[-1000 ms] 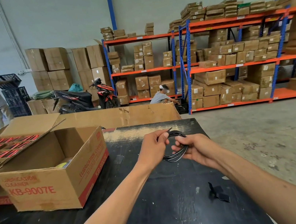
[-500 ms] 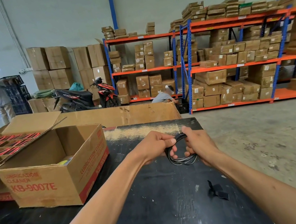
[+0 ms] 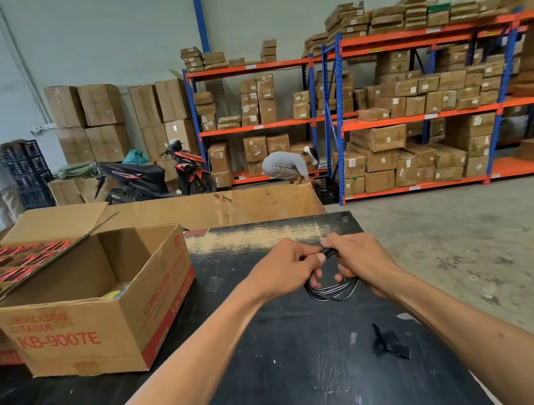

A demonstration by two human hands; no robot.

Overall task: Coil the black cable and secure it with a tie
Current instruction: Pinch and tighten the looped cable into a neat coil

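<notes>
A black cable (image 3: 333,291) wound into a small coil of several loops hangs between my two hands above the black table (image 3: 286,390). My left hand (image 3: 286,269) grips the coil's top left, thumb pressed on the strands. My right hand (image 3: 360,259) closes on the coil's top right, its fingers curled through the loop. The lower arc of the coil shows below both hands; its upper part is hidden by fingers. A short black tie strap (image 3: 389,343) lies loose on the table, nearer to me and to the right of the coil.
An open cardboard box (image 3: 87,333) marked KB-9007E stands on the table's left, with more open cartons behind it. The table's right edge drops to a concrete floor (image 3: 472,241). Two people, a scooter and loaded shelving are far behind.
Both hands have drawn closer together on the coil and shifted slightly right. The cable end that stuck up a second ago is now tucked into the hands.
</notes>
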